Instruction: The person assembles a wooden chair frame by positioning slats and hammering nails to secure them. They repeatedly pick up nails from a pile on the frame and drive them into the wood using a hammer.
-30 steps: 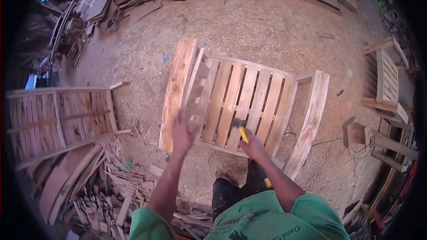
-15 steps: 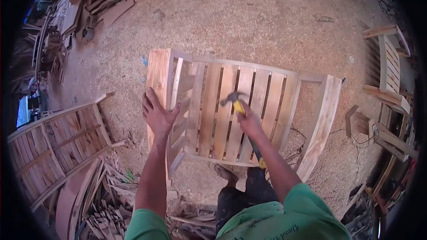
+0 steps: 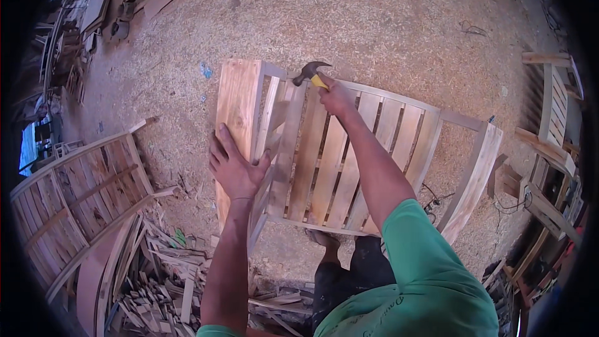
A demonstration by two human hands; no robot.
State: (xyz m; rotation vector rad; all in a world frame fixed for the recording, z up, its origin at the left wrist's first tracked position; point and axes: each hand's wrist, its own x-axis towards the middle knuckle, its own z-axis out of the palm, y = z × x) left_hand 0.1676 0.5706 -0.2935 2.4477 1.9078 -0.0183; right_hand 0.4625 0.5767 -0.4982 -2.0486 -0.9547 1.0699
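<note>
Yellow-handled hammer (image 3: 314, 77) in right fingers (image 3: 328, 93)

The brown floor (image 3: 387, 31) is covered with little wood bits. On the left lies a big frame with slats (image 3: 68, 211), near a messy heap of wood scraps (image 3: 165, 299). A blue scrap (image 3: 206, 70) lies farther up. Another slatted wooden piece (image 3: 557, 106) is on the far right.

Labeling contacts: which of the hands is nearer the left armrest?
Left. The left hand rests on the left armrest; the right hand is away to its right, over the slats, gripping the hammer.
</note>
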